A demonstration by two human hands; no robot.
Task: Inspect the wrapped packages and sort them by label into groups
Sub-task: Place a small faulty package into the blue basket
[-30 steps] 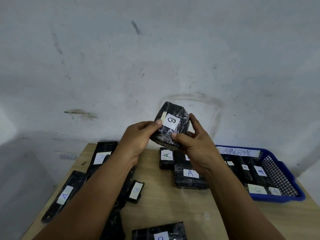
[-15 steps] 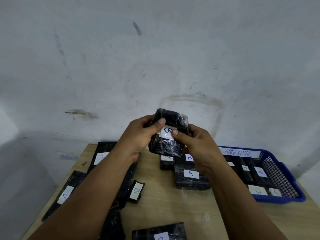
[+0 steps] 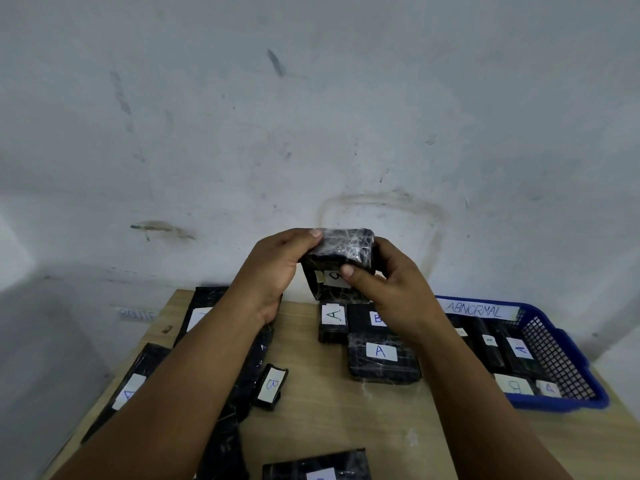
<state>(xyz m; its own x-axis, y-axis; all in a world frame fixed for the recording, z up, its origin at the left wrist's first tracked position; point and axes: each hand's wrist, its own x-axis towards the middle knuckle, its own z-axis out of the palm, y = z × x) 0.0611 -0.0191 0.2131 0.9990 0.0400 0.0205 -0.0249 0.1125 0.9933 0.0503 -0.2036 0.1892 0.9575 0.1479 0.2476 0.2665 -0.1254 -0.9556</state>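
Packages lie on our worktop (image 3: 311, 420), an A pack (image 3: 382, 358) near, while we grip one black pack (image 3: 341, 263) above them, left hand (image 3: 277, 268) and right hand (image 3: 391, 282) both clasping it, basket (image 3: 568, 355) at right, wall (image 3: 311, 116) beyond.

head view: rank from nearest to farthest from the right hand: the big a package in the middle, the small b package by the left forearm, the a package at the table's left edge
Measured from the right hand:
1. Big A package, just below it, centre.
2. Small B package, left of centre.
3. Left-edge A package, far left.
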